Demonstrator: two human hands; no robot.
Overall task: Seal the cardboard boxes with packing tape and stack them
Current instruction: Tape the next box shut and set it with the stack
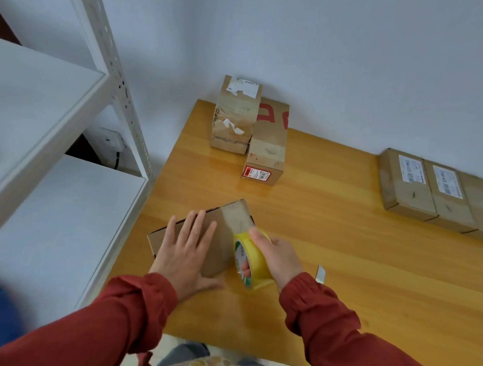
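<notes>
Two red sleeves (115, 315) come in from the bottom edge. At the left stands one white shelf (45, 115), and its post is just beside the tabletop (354, 282). The left hand (187, 252) lies flat, fingers straight, on one small box (222, 237) near the left edge of the tabletop. The right hand (280, 255) grips one yellow tape roll (250, 261), which touches the right end of this box. Two standing boxes (234, 119) touch each other at the far edge. Three flat boxes (404, 183) lie in a row at the right, cut by the frame. Wide open wood lies between these groups.
</notes>
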